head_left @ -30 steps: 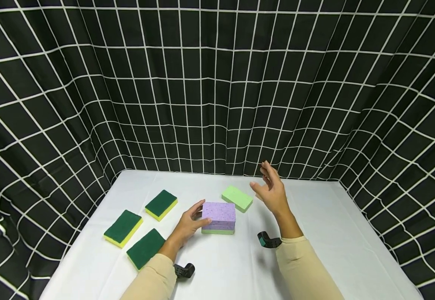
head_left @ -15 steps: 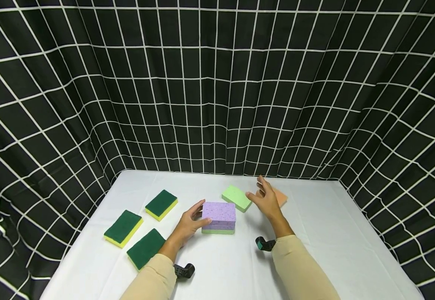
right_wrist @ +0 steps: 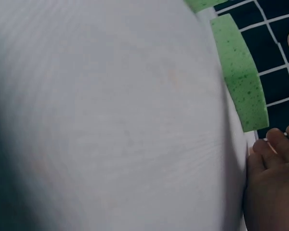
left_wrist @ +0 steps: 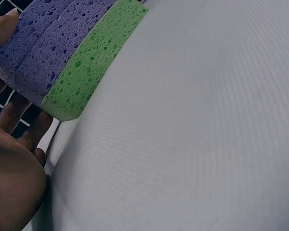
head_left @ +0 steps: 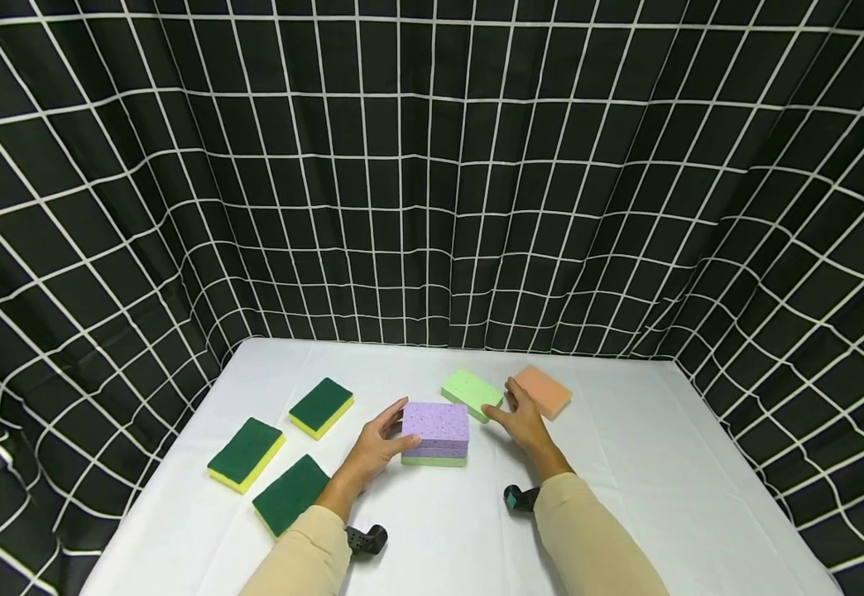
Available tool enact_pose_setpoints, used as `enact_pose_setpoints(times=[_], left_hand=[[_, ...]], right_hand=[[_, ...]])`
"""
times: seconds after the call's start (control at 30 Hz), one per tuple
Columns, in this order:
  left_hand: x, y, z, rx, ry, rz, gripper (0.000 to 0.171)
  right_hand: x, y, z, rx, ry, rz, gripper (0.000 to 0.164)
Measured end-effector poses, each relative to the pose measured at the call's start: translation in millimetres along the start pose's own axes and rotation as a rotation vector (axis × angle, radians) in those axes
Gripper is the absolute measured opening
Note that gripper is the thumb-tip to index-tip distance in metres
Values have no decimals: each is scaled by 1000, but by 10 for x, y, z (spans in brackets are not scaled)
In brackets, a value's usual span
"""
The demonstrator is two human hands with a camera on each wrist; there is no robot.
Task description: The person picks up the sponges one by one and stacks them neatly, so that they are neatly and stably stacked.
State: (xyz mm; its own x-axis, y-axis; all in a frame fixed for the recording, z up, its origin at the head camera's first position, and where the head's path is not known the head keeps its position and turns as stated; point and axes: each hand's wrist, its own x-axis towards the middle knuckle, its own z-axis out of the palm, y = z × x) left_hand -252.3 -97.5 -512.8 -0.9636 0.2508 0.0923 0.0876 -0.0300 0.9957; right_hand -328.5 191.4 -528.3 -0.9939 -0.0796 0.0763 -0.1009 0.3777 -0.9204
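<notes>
A stack of sponges stands mid-table in the head view: two purple sponges point(head_left: 435, 420) on a green sponge point(head_left: 434, 462). My left hand point(head_left: 370, 451) holds the stack's left end, thumb on the front face and fingers round the far side. In the left wrist view the pitted purple sponges point(left_wrist: 62, 38) lie flush against the green one point(left_wrist: 96, 57). Behind the stack, a separate light green sponge point(head_left: 471, 394) lies flat and angled. My right hand point(head_left: 525, 426) is at its right end, thumb and fingers spread apart at the near corner.
An orange sponge point(head_left: 544, 391) lies behind my right hand. On the left are three green-and-yellow scouring sponges, a far one point(head_left: 321, 407), a middle one point(head_left: 246, 454) and a near one point(head_left: 290, 495) beside my left sleeve. A black curtain with white grid point(head_left: 432, 207) surrounds the white table point(head_left: 670, 497).
My right hand has come down and left from above the table to the light green sponge's end, uncovering the orange sponge. My left hand and the stack have stayed put.
</notes>
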Motion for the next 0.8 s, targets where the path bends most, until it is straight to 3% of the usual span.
enact_pose_setpoints(times=[0.13,0.37,0.53,0.8], left_hand=[[0,1,3,-1,1,5,77],[-11,14,-10,1,-3,-8,78],[-5,14,-16,1,-4,-2,77],[39,-80,-33,-14,-20,-13,79]], right_hand=[[-1,23,19,-21,-5,-5,96],[36,29,96,-253,3,-3,96],[48,40,146,-342,3,-22,95],[14,61,158,-360,52,-10,84]])
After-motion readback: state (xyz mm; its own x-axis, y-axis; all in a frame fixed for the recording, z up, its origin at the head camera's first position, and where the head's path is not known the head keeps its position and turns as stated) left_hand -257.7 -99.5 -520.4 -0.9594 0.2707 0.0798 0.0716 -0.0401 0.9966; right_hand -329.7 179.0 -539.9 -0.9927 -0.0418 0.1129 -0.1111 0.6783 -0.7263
